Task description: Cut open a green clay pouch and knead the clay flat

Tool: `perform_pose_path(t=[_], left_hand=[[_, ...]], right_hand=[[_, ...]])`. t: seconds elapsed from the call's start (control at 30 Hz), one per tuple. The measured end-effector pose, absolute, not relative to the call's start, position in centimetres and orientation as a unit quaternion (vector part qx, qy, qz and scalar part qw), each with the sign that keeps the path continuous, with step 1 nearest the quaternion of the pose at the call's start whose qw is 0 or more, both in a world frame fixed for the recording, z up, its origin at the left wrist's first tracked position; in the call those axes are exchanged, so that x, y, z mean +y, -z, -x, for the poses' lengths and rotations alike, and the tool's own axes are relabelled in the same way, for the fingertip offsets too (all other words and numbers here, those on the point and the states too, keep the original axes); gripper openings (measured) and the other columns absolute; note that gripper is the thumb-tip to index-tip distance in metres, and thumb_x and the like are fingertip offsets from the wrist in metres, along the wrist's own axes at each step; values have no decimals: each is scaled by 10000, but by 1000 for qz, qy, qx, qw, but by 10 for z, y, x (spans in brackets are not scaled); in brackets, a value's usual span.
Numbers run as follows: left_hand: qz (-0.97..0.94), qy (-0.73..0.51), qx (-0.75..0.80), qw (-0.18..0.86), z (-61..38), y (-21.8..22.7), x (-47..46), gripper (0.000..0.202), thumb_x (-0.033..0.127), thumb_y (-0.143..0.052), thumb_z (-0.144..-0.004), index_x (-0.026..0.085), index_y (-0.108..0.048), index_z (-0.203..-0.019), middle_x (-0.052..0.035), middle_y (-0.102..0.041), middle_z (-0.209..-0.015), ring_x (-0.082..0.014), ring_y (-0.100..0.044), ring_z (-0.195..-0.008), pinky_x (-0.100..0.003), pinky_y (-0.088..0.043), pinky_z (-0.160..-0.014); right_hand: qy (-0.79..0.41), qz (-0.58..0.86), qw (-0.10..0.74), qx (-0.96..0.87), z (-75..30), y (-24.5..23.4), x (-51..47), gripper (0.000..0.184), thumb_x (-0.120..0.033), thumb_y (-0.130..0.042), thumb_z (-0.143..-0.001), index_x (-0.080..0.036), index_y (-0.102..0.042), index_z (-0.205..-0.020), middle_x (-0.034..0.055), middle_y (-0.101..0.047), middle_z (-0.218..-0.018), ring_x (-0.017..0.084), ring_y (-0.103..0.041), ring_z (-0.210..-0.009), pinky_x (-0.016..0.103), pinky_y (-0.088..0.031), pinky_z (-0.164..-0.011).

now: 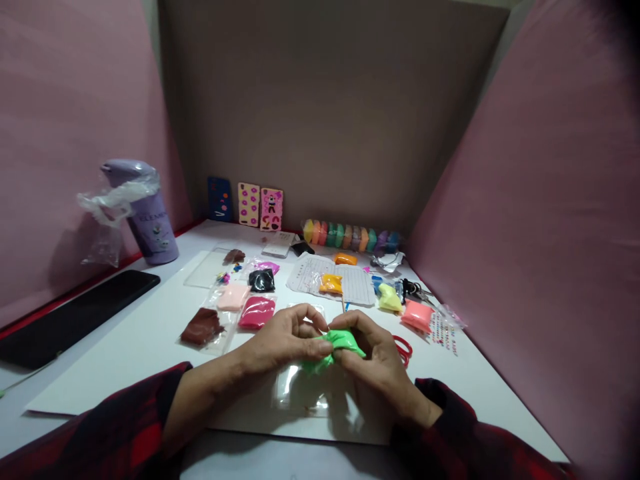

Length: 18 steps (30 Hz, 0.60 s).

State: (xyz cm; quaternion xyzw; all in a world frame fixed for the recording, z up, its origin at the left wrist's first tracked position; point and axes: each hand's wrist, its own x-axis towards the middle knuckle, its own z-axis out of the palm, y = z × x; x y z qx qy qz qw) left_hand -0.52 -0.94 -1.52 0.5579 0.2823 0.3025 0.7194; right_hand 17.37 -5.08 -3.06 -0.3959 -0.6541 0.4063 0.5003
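Observation:
Both my hands meet over the white board [125,360] at the table's front. My left hand [280,340] and my right hand [377,360] are each closed on a lump of bright green clay [340,343], fingertips pinching it from either side. Under the hands lies a clear plastic bag [300,393]. Dark red plaid sleeves cover both forearms.
Bagged clay lies beyond the hands: brown [201,327], magenta [257,312], pale pink [233,297], black [261,280], orange [331,283], yellow [389,298], salmon [416,315]. A row of coloured clay tubs [350,235], a purple cup [150,220], a black phone [75,317] and pink partition walls surround the desk.

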Motion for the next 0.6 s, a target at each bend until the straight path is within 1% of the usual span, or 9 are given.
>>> perform_pose_path(t=[0.1, 0.27, 0.4, 0.5, 0.6], left_hand=[[-584, -307, 291, 693, 3, 10, -14, 366, 195, -756, -614, 164, -461, -827, 20, -598, -696, -100, -529, -625, -216, -369, -567], [-607, -322, 333, 646, -1, 5, -21, 297, 90, -646, -578, 177, -437, -769, 55, -530, -660, -76, -435, -587, -198, -281, -508], [-598, -335, 329, 649, -1, 6, -22, 263, 79, -597, -568, 180, -445, -757, 64, -504, -609, -71, -404, -543, -203, -250, -486], [-590, -337, 334, 653, -1, 6, -22, 253, 78, -589, -552, 179, -459, -745, 71, -482, -570, -66, -385, -508, -206, -234, -472], [-588, -328, 332, 661, 0, 8, -22, 259, 87, -608, -562, 179, -457, -752, 63, -506, -582, -68, -401, -508, -209, -249, -479]], right_hand=[[-421, 419, 487, -640, -173, 29, -51, 198, -102, -560, -722, -209, -564, -888, -18, -581, -805, 147, -541, -727, 253, -397, -626], [-444, 411, 483, -633, -168, 25, -54, 175, -141, -594, -727, -198, -570, -891, -5, -608, -797, 156, -554, -717, 262, -405, -621], [-446, 389, 495, -636, -165, 24, -55, 189, -145, -618, -722, -202, -573, -896, 2, -608, -828, 155, -558, -726, 265, -416, -631], [-456, 378, 493, -637, -164, 24, -56, 174, -143, -613, -715, -194, -568, -876, 0, -588, -813, 149, -544, -720, 258, -405, -622], [-447, 379, 491, -644, -166, 25, -55, 163, -147, -605, -724, -193, -565, -875, 2, -580, -810, 153, -542, -721, 261, -407, -625]])
